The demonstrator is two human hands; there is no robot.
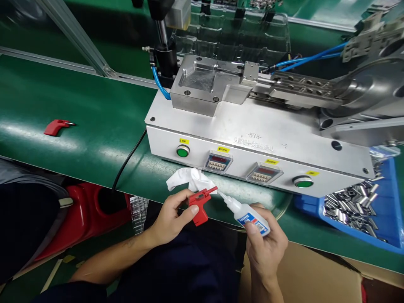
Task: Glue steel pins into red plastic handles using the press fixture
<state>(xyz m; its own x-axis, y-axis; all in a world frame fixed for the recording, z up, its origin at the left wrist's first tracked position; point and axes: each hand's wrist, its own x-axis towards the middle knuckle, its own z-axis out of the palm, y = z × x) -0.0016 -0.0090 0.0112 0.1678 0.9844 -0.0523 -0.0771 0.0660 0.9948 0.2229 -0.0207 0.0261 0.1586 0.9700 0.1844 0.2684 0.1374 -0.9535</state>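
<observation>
Between the thumb and fingers of my left hand is a red pistol-shaped plastic part, its thin barrel pointing right. My right hand is wrapped round a white glue bottle with a blue and red label. The bottle tilts so its nozzle is close to the barrel's tip; whether they touch I cannot tell. A crumpled white cloth lies on the bench just behind the red part. Further left on the green bench rests a second red pistol-shaped part, with a metal pin at its end.
A metal machine with green buttons and two counters stands behind my hands. At right, a blue bin holds many small metal tubes. A black cable runs off the bench edge. Below are a red stool and a cardboard box.
</observation>
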